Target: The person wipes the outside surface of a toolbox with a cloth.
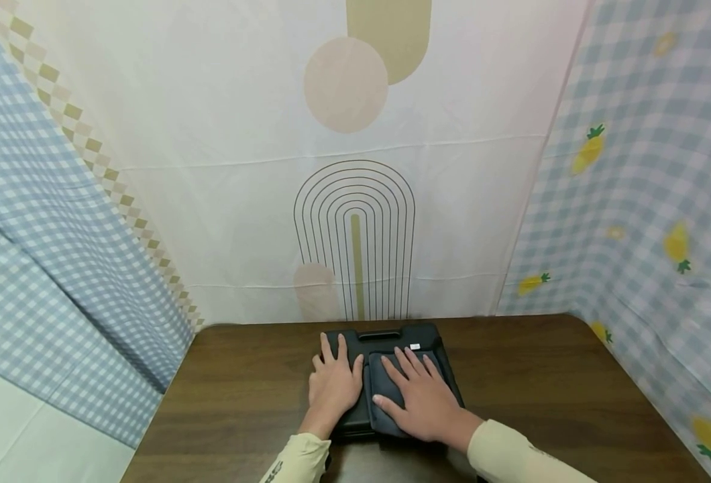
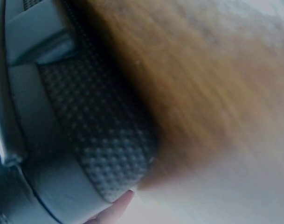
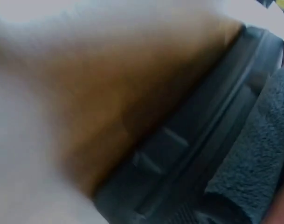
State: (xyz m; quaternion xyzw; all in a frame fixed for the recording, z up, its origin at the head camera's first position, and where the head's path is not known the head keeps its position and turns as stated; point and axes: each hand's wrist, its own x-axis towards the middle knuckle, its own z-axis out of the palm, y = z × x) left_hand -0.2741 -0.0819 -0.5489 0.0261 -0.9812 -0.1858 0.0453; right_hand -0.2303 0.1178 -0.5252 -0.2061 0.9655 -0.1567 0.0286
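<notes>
A black case [image 1: 424, 333] with a handle at its far edge lies on the wooden table; its textured side [image 2: 95, 116] fills much of the left wrist view. My left hand [image 1: 333, 386] rests on the case's left part, fingers spread and straight. Under my right hand [image 1: 423, 402] is a folded dark grey-blue cloth [image 1: 381, 382], lying on the case's right part, and my fingers lie extended across it. The right wrist view shows the fuzzy cloth [image 3: 253, 154] beside the case's edge [image 3: 179, 144].
The brown wooden table [image 1: 241, 396] extends to both sides of the case. Behind it hangs a pale patterned curtain [image 1: 229, 228], with blue checked cloth [image 1: 90, 201] at the left and pineapple-print checked cloth [image 1: 633, 201] at the right.
</notes>
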